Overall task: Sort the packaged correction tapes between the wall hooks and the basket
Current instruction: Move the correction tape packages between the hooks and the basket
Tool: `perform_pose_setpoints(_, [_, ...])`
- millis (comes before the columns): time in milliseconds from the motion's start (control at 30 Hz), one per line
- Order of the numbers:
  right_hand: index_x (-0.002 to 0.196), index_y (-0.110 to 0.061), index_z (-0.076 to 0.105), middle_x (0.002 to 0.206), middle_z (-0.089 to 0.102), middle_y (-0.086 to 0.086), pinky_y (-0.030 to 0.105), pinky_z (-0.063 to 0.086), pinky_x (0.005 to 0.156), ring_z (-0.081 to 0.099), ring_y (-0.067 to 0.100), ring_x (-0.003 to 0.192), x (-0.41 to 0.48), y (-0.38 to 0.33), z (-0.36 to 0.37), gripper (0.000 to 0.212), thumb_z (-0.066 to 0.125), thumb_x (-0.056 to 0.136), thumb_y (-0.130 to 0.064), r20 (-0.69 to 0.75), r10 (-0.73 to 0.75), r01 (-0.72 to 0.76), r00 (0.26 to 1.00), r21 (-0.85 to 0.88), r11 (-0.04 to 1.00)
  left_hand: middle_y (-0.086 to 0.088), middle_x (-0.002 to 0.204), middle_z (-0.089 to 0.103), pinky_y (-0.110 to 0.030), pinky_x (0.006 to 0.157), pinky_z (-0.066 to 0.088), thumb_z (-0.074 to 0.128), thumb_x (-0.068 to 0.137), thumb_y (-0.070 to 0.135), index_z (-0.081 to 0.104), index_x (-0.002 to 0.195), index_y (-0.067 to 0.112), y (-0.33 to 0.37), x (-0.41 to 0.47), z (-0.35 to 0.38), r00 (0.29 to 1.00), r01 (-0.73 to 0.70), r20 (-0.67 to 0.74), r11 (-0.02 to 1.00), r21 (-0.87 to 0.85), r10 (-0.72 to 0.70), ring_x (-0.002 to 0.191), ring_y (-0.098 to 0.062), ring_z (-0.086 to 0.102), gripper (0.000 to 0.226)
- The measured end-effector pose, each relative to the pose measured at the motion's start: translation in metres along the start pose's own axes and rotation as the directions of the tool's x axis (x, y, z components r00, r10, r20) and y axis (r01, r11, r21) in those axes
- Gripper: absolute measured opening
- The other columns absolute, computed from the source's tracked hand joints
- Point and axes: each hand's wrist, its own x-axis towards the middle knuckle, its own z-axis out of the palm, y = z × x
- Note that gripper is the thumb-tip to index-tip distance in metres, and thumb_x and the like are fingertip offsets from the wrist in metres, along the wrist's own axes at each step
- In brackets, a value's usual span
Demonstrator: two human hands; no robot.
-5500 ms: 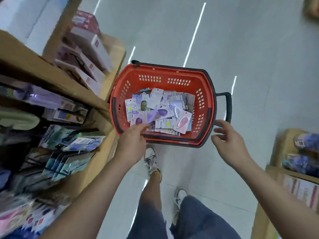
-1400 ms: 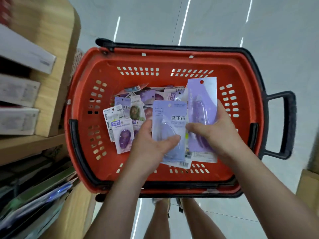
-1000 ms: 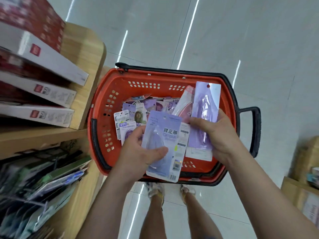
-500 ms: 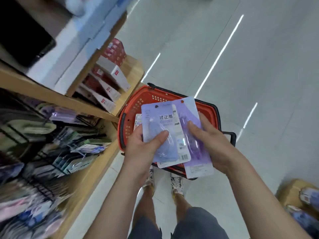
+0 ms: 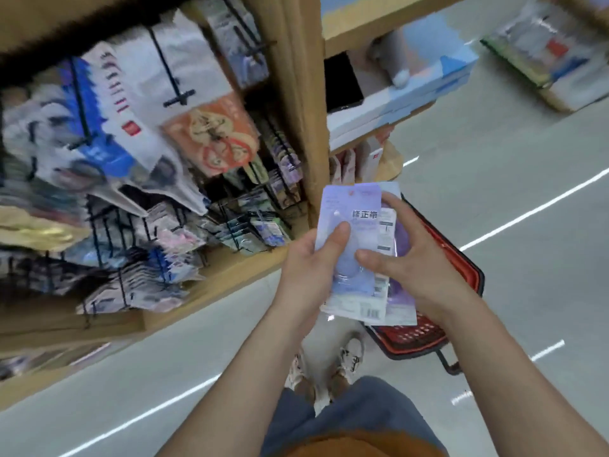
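A small stack of lavender correction tape packs (image 5: 357, 245) is held upright in front of me by both hands. My left hand (image 5: 311, 268) grips the stack's left edge with the thumb across the front card. My right hand (image 5: 412, 262) grips the right side, fingers curled over the top and thumb on the front. The red basket (image 5: 458, 275) stands on the floor behind my hands, mostly hidden. Black wall hooks (image 5: 179, 97) with hanging packages fill the wooden display at the left.
A wooden upright (image 5: 306, 110) divides the hook display from shelves (image 5: 395, 103) with blue and white boxes. A low wooden ledge (image 5: 211, 288) runs along the display's foot. My shoes (image 5: 349, 357) stand on the grey floor below the hands.
My view has swung up and left from the basket toward the hook display. Both hands have kept the packs and drawn them together into one overlapped stack.
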Motion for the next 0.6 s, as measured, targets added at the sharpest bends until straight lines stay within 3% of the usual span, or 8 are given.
perform_pose_setpoints(133, [0.14,-0.037,0.047,0.13,0.066,-0.006,0.038,0.059,0.082,0.066,0.019,0.117,0.007,-0.017,0.056,0.079,0.078,0.073,-0.012,0.134,-0.008,0.009,0.991,-0.008,1.0,-0.01,0.097,0.077,-0.04,0.074,0.059,0.054,0.099,0.03,0.069,0.107,0.007,0.015,-0.028,-0.043,0.98,-0.087,-0.187,0.989,-0.116,0.065,0.081,-0.022,0.072,0.029])
perform_pose_setpoints(233, [0.135,-0.04,0.049,0.12,0.068,-0.022,0.027,0.058,0.075,0.068,0.008,0.11,0.008,-0.023,0.106,0.063,0.07,0.084,-0.01,0.238,-0.038,0.046,0.971,-0.029,0.999,-0.006,0.102,0.076,-0.034,0.072,0.06,0.052,0.101,0.031,0.065,0.113,0.007,0.024,-0.05,-0.078,0.938,-0.176,-0.327,0.968,-0.177,0.111,0.087,-0.019,0.073,0.03])
perform_pose_setpoints(300, [0.132,-0.04,0.049,0.117,0.067,-0.028,0.021,0.056,0.079,0.065,0.004,0.113,0.006,-0.024,0.14,0.057,0.066,0.085,-0.011,0.302,-0.061,0.083,0.951,-0.061,0.995,-0.004,0.1,0.075,-0.025,0.064,0.057,0.053,0.101,0.032,0.062,0.112,0.01,0.028,-0.067,-0.107,0.9,-0.221,-0.421,0.953,-0.206,0.117,0.081,-0.012,0.071,0.027])
perform_pose_setpoints(367, [0.132,-0.042,0.05,0.124,0.066,-0.025,0.028,0.056,0.091,0.062,0.008,0.121,0.002,-0.022,0.176,0.058,0.069,0.083,-0.019,0.347,-0.051,0.093,0.937,-0.106,0.99,-0.006,0.102,0.074,-0.021,0.061,0.054,0.053,0.101,0.033,0.06,0.114,0.009,0.029,-0.087,-0.138,0.872,-0.244,-0.475,0.946,-0.213,0.118,0.079,-0.008,0.07,0.028])
perform_pose_setpoints(467, [0.133,-0.047,0.051,0.137,0.06,-0.014,0.049,0.05,0.103,0.058,0.019,0.127,-0.006,-0.01,0.228,0.059,0.077,0.085,-0.026,0.417,-0.037,0.113,0.908,-0.158,0.981,0.004,0.086,0.072,-0.018,0.058,0.051,0.053,0.101,0.029,0.06,0.101,0.011,0.025,-0.121,-0.188,0.852,-0.277,-0.511,0.928,-0.249,0.118,0.071,-0.004,0.068,0.02])
perform_pose_setpoints(533, [0.135,-0.048,0.049,0.143,0.054,-0.013,0.051,0.047,0.106,0.054,0.019,0.131,-0.015,0.0,0.263,0.059,0.073,0.087,-0.024,0.438,-0.049,0.16,0.898,-0.221,0.962,0.005,0.08,0.073,-0.021,0.061,0.052,0.057,0.099,0.024,0.063,0.091,0.013,0.02,-0.144,-0.227,0.838,-0.286,-0.533,0.925,-0.25,0.114,0.071,-0.008,0.068,0.015])
perform_pose_setpoints(600, [0.137,-0.046,0.048,0.144,0.051,-0.019,0.045,0.045,0.109,0.05,0.012,0.134,-0.027,0.008,0.295,0.058,0.07,0.091,-0.018,0.478,-0.072,0.217,0.875,-0.255,0.942,-0.006,0.092,0.075,-0.027,0.065,0.052,0.063,0.095,0.017,0.068,0.098,0.008,0.015,-0.166,-0.267,0.816,-0.293,-0.566,0.929,-0.227,0.119,0.079,-0.016,0.069,0.011])
